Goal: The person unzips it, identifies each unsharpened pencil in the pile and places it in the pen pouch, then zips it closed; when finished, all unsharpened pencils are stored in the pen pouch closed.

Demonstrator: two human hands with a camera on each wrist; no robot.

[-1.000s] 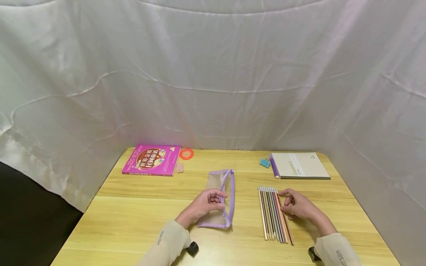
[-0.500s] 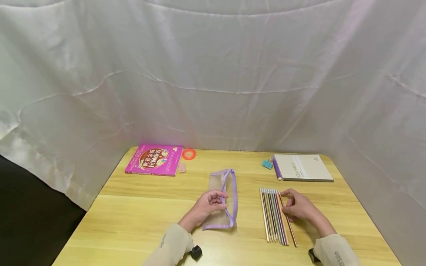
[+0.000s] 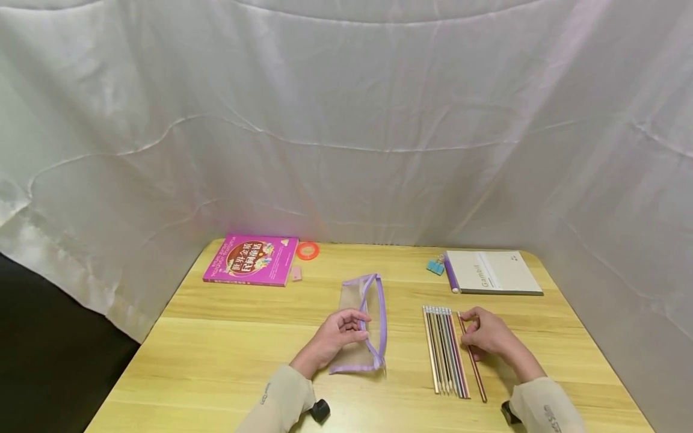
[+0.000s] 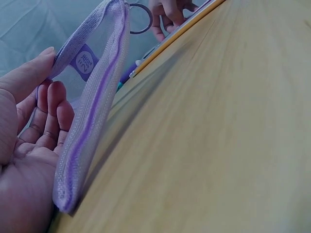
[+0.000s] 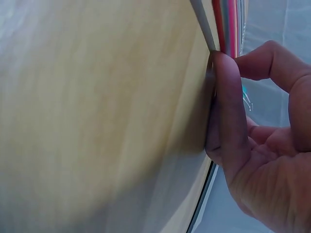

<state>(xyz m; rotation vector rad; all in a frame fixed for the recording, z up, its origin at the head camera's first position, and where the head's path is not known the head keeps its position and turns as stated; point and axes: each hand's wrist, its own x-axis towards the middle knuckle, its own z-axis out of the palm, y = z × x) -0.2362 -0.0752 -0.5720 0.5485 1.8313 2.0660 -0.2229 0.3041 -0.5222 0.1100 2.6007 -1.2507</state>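
My left hand holds the rim of a see-through mesh pencil case with purple edging. In the left wrist view, thumb and fingers pinch the open edge of the case, and its mouth gapes. To the right, several pencils lie side by side in a row, white ends away from me. My right hand pinches a dark red pencil just right of that row, with a gap between. In the right wrist view, the fingertips cover part of the held pencil; whether a second pencil is with it, I cannot tell.
A pink book, an orange tape ring and a pink eraser lie at the back left. At the back right are blue binder clips, a purple marker and a notebook. Grey curtains surround the table.
My right hand has shifted slightly right, drawing the dark red pencil away from the row. The orange pencil no longer shows at the row's right end. My left hand keeps its grip.
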